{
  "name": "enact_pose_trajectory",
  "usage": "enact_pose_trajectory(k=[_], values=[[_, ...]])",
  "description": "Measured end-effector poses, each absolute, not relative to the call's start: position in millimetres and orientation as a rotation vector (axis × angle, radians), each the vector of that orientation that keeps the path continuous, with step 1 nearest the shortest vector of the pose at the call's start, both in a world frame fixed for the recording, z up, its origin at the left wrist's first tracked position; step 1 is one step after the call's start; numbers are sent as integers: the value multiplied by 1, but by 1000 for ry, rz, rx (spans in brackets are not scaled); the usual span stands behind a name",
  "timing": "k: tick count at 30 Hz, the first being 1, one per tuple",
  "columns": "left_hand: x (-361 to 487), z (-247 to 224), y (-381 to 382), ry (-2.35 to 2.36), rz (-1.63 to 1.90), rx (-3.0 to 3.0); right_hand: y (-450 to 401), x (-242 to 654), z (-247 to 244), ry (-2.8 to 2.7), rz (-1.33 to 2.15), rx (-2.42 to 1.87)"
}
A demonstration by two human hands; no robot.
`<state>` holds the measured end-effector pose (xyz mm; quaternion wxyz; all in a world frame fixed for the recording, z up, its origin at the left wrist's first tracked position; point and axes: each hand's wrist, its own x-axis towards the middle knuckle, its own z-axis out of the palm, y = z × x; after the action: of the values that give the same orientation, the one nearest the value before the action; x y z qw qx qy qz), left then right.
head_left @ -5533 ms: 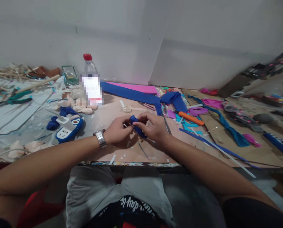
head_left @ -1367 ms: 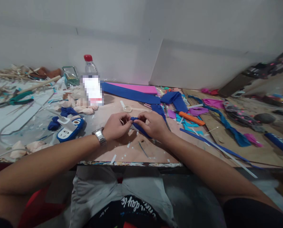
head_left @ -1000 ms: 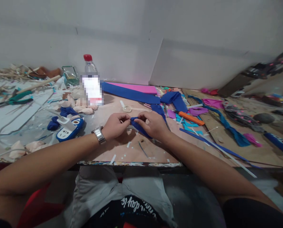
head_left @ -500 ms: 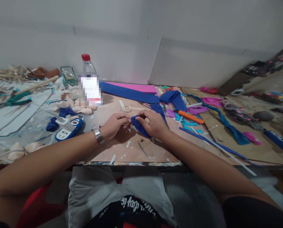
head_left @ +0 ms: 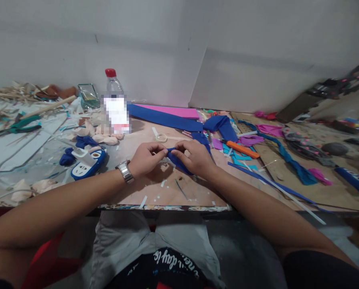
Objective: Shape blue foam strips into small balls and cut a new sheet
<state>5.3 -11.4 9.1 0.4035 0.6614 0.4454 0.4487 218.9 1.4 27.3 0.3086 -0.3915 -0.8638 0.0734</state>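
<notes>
Between my two hands is a small piece of blue crepe paper (head_left: pixel 179 163), bunched at its upper left end. My left hand (head_left: pixel 147 158) pinches that end between thumb and forefinger. My right hand (head_left: pixel 195 156) is closed round the piece from the other side, its thumb pressing on the paper, and the fingers hide part of it. Just beyond my fingertips lies a roll of narrow pale tape (head_left: pixel 161 137). Behind my right hand, a long folded blue strip (head_left: pixel 167 118) rests partly over a pink strip (head_left: pixel 185 111).
An orange utility knife (head_left: pixel 242 149) lies right among paper scraps. Leftward are a blue-and-white power strip (head_left: pixel 89 164) with a plugged-in adapter, green-handled pliers (head_left: pixel 25 124) and a red-capped bottle (head_left: pixel 114 86). A wall (head_left: pixel 137 52) rises behind the table; its front edge (head_left: pixel 167 207) is near my body.
My left fingers have closed in on the end of the blue paper, the thumb now against the forefinger. My right hand keeps its hold almost unmoved.
</notes>
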Motion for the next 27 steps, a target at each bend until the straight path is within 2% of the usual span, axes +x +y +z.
enact_pose_trajectory(k=[13,27], values=[[8,5,-7,888,1141,1221,1,221,26,-2181,100,-890],[7,2,-6,905,1129,1293,4,221,26,-2295,108,-800]])
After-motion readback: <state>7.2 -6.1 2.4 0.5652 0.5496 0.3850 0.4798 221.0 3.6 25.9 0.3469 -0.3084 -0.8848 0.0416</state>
